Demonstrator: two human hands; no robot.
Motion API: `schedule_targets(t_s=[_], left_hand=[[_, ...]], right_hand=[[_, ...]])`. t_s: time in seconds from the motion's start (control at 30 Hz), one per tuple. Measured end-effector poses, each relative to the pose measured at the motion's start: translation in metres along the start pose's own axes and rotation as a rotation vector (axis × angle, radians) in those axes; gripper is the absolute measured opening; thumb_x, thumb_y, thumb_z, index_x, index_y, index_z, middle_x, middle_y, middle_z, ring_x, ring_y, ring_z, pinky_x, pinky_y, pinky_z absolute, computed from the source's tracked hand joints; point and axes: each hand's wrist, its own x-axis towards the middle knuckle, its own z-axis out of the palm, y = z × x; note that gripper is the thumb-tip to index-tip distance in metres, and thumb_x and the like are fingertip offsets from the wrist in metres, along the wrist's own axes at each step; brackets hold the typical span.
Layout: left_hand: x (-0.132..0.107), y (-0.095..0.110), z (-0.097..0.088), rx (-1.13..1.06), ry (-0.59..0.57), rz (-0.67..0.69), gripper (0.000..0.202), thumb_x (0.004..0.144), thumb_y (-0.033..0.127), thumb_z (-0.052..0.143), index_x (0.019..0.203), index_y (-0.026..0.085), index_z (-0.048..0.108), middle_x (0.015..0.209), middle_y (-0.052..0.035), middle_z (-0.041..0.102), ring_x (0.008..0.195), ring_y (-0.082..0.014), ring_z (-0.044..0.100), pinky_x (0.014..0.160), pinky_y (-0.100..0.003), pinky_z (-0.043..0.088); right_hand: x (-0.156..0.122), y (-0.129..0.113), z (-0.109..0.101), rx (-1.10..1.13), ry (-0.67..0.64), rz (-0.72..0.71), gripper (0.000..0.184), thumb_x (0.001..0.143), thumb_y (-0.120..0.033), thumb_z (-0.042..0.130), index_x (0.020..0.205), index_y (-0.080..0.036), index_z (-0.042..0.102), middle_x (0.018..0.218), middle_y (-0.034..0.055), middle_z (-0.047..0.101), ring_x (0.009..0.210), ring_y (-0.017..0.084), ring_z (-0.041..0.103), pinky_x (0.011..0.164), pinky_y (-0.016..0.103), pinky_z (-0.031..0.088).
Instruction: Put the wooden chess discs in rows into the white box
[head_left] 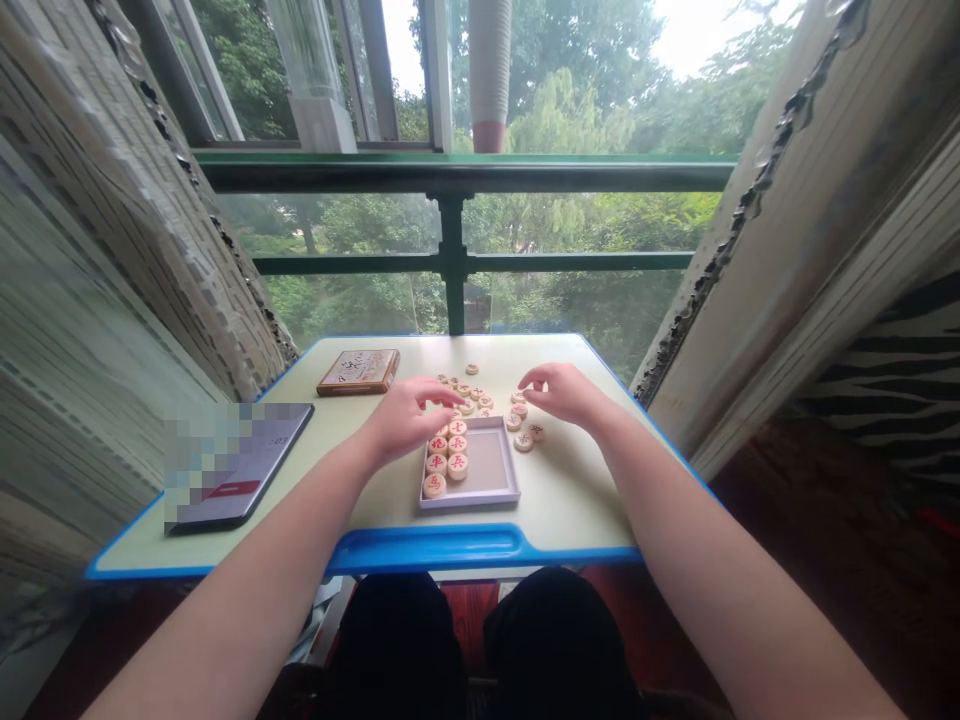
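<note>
A shallow white box (491, 465) lies on the table in front of me, with round wooden Chinese chess pieces (457, 466) with red characters in two columns along its left side. My left hand (406, 415) reaches over the box's far left corner, fingers bent and apart, fingertips above the pieces; nothing shows between them. Beyond the box's right side, my right hand (561, 392) has its fingers curled down in a pinch at a loose Chinese chess piece (518, 397). Several loose pieces (465, 391) are scattered behind the box, and others (523, 442) lie to its right.
A brown printed box lid (358, 371) rests at the table's back left. Nearer on the left is a tablet (255, 480). The pale folding table (585, 500) has a blue rim with a front groove (427, 547). Behind it stands a green railing (465, 174), with curtains (720, 230) either side.
</note>
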Motion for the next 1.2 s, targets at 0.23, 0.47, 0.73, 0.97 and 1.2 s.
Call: schedule_targets(t_s=[0.23, 0.47, 0.73, 0.97, 1.2], left_hand=[[0.033, 0.013, 0.011, 0.011, -0.149, 0.046, 0.025, 0.072, 0.020, 0.050, 0.081, 0.019, 0.073, 0.086, -0.0041, 0.068, 0.080, -0.0167, 0.061, 0.073, -0.027, 0.047], [0.042, 0.004, 0.023, -0.005, -0.096, 0.044, 0.025, 0.072, 0.022, 0.050, 0.080, 0.017, 0.073, 0.087, -0.0054, 0.068, 0.078, -0.0162, 0.060, 0.070, -0.026, 0.047], [0.034, -0.013, 0.025, -0.036, -0.085, -0.032, 0.025, 0.071, 0.024, 0.051, 0.083, 0.017, 0.072, 0.092, -0.0057, 0.068, 0.082, -0.0172, 0.060, 0.069, -0.026, 0.049], [0.034, -0.015, 0.020, -0.082, -0.039, -0.049, 0.028, 0.073, 0.026, 0.053, 0.094, 0.016, 0.069, 0.091, -0.0061, 0.070, 0.071, -0.0147, 0.060, 0.066, -0.026, 0.049], [0.033, -0.010, 0.020, -0.151, -0.046, -0.077, 0.035, 0.073, 0.035, 0.058, 0.101, 0.016, 0.068, 0.090, -0.0070, 0.070, 0.064, -0.0137, 0.058, 0.059, -0.025, 0.048]], right_hand=[[-0.004, 0.003, 0.001, 0.019, -0.164, 0.107, 0.021, 0.070, -0.026, 0.058, 0.085, -0.021, 0.073, 0.084, 0.0039, 0.068, 0.071, 0.015, 0.058, 0.061, 0.022, 0.041], [-0.003, 0.006, 0.003, 0.040, -0.231, 0.020, 0.025, 0.071, -0.021, 0.056, 0.089, -0.021, 0.072, 0.085, 0.0031, 0.068, 0.072, 0.013, 0.058, 0.063, 0.021, 0.040], [-0.003, 0.007, 0.004, 0.013, -0.259, 0.104, 0.025, 0.070, -0.032, 0.061, 0.090, -0.020, 0.068, 0.084, 0.0025, 0.065, 0.066, 0.013, 0.055, 0.055, 0.021, 0.037], [-0.002, 0.006, 0.005, 0.093, -0.239, 0.146, 0.025, 0.068, -0.034, 0.063, 0.085, -0.017, 0.066, 0.083, 0.0032, 0.064, 0.068, 0.013, 0.054, 0.055, 0.021, 0.036], [-0.005, -0.009, -0.001, 0.376, -0.175, 0.097, 0.025, 0.070, -0.034, 0.061, 0.086, -0.015, 0.062, 0.079, 0.0022, 0.061, 0.068, 0.011, 0.053, 0.060, 0.023, 0.040]])
